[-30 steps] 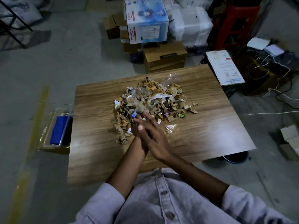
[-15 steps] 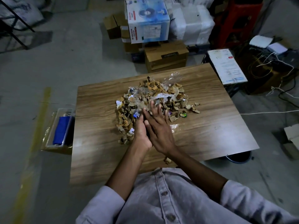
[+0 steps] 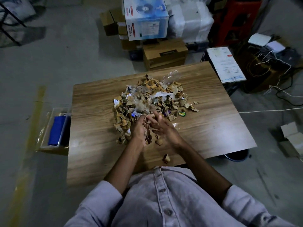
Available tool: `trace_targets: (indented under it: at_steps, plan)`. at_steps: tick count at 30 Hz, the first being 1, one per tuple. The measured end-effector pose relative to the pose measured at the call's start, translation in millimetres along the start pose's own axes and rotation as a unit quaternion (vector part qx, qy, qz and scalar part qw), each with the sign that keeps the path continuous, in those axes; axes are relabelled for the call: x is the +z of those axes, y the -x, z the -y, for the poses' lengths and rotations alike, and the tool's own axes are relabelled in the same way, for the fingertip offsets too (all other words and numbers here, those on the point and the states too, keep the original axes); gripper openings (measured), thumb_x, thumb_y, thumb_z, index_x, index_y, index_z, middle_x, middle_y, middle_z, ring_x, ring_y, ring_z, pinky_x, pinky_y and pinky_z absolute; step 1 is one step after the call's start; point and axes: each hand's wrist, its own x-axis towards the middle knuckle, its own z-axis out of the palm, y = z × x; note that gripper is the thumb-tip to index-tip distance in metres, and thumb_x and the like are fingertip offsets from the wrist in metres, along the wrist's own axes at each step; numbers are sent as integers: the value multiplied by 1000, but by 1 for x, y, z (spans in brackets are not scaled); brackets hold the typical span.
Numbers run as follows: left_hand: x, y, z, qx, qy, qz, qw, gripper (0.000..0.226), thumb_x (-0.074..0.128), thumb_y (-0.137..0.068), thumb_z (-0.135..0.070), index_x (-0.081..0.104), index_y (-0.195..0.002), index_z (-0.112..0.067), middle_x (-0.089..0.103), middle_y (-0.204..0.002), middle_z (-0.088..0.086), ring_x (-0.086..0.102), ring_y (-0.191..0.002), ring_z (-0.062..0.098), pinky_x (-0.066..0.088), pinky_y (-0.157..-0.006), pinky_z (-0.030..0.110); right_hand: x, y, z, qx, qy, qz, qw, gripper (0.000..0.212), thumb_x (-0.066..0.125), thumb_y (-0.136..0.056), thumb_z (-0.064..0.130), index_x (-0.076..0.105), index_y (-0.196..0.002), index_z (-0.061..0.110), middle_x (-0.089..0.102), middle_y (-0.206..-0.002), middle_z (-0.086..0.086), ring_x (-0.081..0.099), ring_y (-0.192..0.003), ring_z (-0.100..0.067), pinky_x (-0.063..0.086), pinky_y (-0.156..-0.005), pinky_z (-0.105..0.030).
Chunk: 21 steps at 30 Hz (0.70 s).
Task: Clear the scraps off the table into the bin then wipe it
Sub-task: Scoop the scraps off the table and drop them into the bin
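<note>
A heap of scraps, mostly torn brown cardboard mixed with white paper and crumpled clear film, is seen at the middle of a wood-grain table. It is drawn out along a diagonal from the near left, by the hands, towards the far right corner, and a short trail of loose pieces is strung off its right side. At the heap's near edge the left hand is set on edge with its palm turned inward and scraps lying against it; whether its fingers are closed on them cannot be told through the blur. The right hand is held opposite, fingers straight and spread, nothing gripped. A small green wrapper with yellow print, too small to be read, is lying just beside the right fingertips, and one stray scrap is left near the table's front edge. On the floor beyond the table, a blue-and-white box is marked down one side with red lettering that cannot be made out. It is stacked above brown cartons. A printed sheet, its text illegible, is laid on a dark surface to the right. A clear container holding something blue is placed on the floor at the table's left side. A pale buttoned shirt fills the foreground.
</note>
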Motion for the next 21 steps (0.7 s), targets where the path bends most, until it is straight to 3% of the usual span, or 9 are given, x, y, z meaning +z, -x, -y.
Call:
trace_targets:
  at_steps: [3, 6, 8, 10, 12, 14, 17, 21]
  plan:
    - [-9, -4, 11, -37, 26, 80, 996, 52, 74, -82, -56, 74, -112, -13, 66, -85, 8, 58, -59, 22, 45, -56, 30, -45, 7, -34, 28, 225, -73, 971, 37, 68, -99, 40, 60, -135, 36, 71, -121, 0, 72, -106, -28, 62, -84, -43]
    - [-18, 0, 19, -42, 13, 84, 996, 45, 71, -85, -54, 74, -107, -15, 63, -77, 6, 51, -50, 21, 41, -50, 25, -61, 21, -74, 123, 447, -25, 886, 60, 78, -79, 59, 63, -132, 35, 71, -113, -4, 69, -95, -23, 61, -82, -43]
    - [-19, 4, 16, -61, -6, 90, 994, 35, 67, -89, -53, 69, -81, -18, 57, -62, 2, 46, -44, 18, 36, -44, 21, -55, 32, -104, 53, 523, 4, 851, 66, 74, -70, 65, 65, -127, 32, 70, -111, -8, 68, -95, -34, 60, -77, -42]
    - [-17, 11, 13, -66, -18, 85, 994, 42, 65, -91, -53, 59, -64, -22, 52, -55, 0, 44, -41, 18, 34, -41, 19, -46, 37, -121, -1, 535, 39, 844, 54, 76, -75, 50, 69, -122, 23, 70, -113, -10, 63, -97, -38, 58, -73, -43]
    - [-17, 12, 13, -62, -27, 87, 994, 48, 64, -92, -54, 56, -58, -21, 53, -55, 1, 45, -42, 18, 34, -42, 19, -44, 31, -122, -9, 542, 70, 837, 47, 82, -82, 35, 73, -122, 12, 68, -121, -14, 60, -106, -36, 54, -81, -40]
    - [-17, 14, 14, -59, -24, 97, 993, 48, 63, -92, -53, 58, -57, -21, 54, -58, 2, 45, -42, 18, 34, -43, 19, -47, 20, -124, 6, 540, 71, 838, 42, 81, -86, 35, 76, -121, 14, 67, -122, -13, 61, -107, -31, 50, -86, -30]
    - [-19, 16, 15, -59, -38, 93, 993, 46, 63, -92, -54, 60, -59, -22, 55, -59, 1, 45, -43, 17, 33, -44, 18, -56, 8, -114, 44, 506, -30, 861, 28, 74, -95, 26, 74, -121, 17, 67, -120, -10, 67, -105, -27, 49, -86, -27]
    - [-22, 17, 13, -78, -31, 76, 994, 44, 59, -93, -56, 58, -64, -23, 53, -58, -2, 45, -43, 16, 34, -44, 18, -61, 0, -74, 28, 365, -231, 902, 26, 84, -85, 18, 72, -107, 20, 73, -102, 4, 71, -89, -15, 59, -77, -32]
